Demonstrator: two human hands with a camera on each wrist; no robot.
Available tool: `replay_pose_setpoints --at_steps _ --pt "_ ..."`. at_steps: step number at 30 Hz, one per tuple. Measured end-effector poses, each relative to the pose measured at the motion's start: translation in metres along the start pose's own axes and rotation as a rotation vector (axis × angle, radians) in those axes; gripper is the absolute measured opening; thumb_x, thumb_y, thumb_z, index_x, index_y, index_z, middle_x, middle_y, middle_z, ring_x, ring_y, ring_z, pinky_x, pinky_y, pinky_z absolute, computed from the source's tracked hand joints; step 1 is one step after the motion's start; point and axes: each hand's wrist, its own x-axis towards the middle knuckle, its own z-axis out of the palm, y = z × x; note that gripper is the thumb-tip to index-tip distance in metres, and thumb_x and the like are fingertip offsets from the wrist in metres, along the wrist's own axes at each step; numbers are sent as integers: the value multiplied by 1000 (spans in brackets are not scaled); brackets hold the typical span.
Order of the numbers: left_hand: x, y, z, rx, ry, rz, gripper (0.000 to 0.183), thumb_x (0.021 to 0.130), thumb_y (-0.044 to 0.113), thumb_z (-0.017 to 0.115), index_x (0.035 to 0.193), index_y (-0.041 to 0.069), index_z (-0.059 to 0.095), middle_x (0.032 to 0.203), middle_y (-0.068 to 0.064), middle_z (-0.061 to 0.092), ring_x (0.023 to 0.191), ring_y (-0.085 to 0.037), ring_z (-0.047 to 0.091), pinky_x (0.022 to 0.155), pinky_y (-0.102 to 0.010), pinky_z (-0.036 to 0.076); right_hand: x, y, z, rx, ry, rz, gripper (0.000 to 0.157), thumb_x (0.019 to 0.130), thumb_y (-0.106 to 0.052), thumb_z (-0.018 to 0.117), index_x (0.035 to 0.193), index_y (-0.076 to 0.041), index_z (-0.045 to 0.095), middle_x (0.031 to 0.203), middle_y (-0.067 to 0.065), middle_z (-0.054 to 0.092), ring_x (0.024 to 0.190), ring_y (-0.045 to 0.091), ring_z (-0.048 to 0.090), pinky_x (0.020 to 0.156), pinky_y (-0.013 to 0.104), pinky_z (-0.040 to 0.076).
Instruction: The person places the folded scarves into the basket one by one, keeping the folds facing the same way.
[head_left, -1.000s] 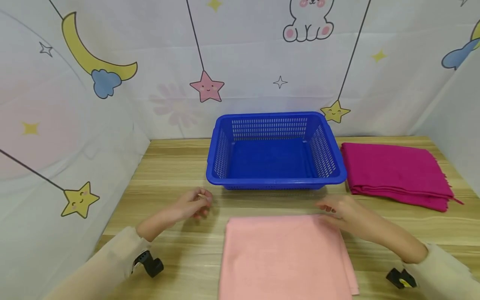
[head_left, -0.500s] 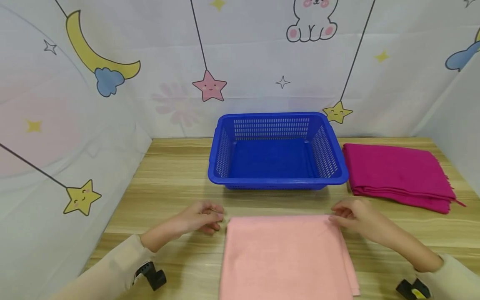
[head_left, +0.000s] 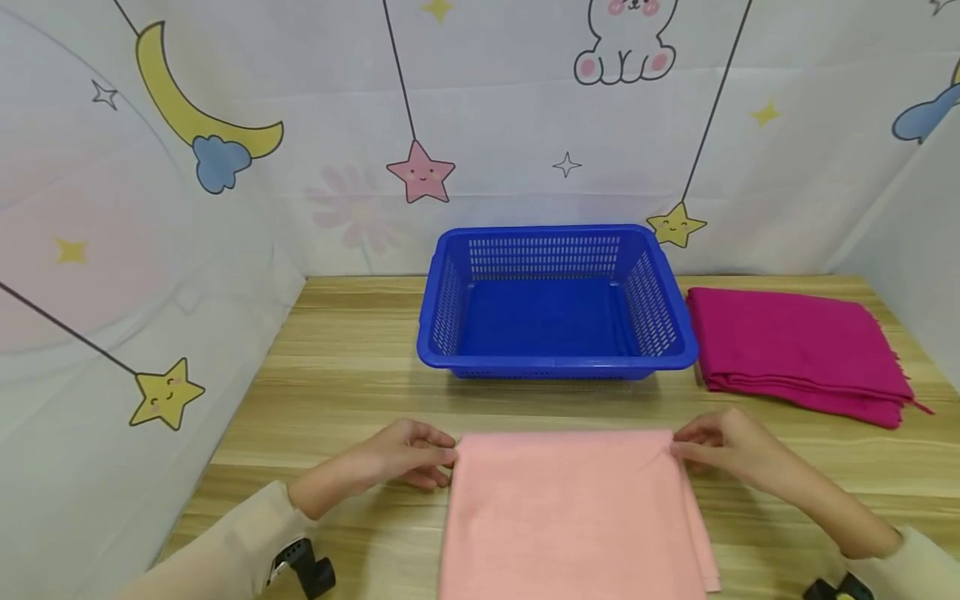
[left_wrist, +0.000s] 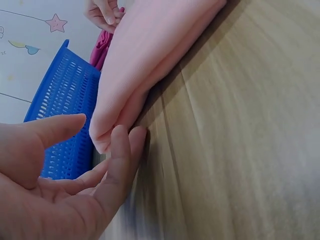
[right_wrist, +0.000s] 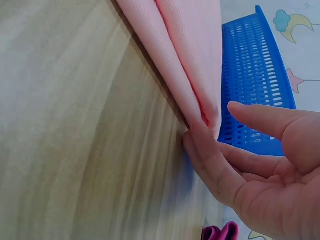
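Observation:
A folded pink cloth lies on the table, its far edge facing the basket. At its far left corner is my left hand, and in the left wrist view its fingertips sit right at the folded layers while the thumb stands apart. My right hand is at the far right corner. In the right wrist view its fingertips meet the cloth's folded end, with the thumb raised away from it. Neither hand is closed round the cloth, and its near end runs out of the head view.
Beyond the cloth stands a blue plastic basket with slotted walls and nothing in it. A folded magenta cloth with a fringed edge lies right of the basket. A printed white curtain hangs behind the wooden table.
My left hand has come rightward to the pink cloth's left corner. The right hand has shifted right and slightly nearer, from over the cloth to its corner. The cloth stays put.

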Motion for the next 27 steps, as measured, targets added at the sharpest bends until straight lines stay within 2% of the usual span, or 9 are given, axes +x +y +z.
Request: replay_pose_setpoints --at_steps 4,11,16,22,27 --pt "0 -2 4 -44 -16 0 37 96 2 63 122 -21 52 96 -14 71 84 -22 71 76 -31 59 -3 2 4 134 -25 51 29 93 -6 69 105 20 65 85 14 71 66 16 69 63 30 59" --pt "-2 -3 11 -48 -9 4 27 94 -2 64 113 -20 57 89 -11 70 77 -15 68 75 -30 59 -8 2 9 225 -57 101 25 94 -7 68 100 18 67 77 13 68 62 16 67 60 32 59" --pt "-1 -5 13 -29 -11 13 22 93 -2 65 108 -18 60 85 -9 70 76 -13 68 74 -30 59 -10 0 13 235 -80 93 24 96 -11 67 95 13 70 74 12 66 60 15 66 58 33 58" --pt "1 -8 14 -21 -21 38 16 92 -3 67 102 -16 62 84 -8 69 79 -15 69 75 -33 59 -11 -1 17 174 -86 80 21 95 -16 68 90 4 72 67 6 64 56 14 63 55 29 55" --pt "1 -9 17 -39 -34 17 14 93 -2 67 99 -14 61 83 -9 70 76 -17 70 74 -35 59 -11 -1 19 193 -104 99 21 96 -17 68 89 3 71 66 4 62 56 13 61 55 28 54"
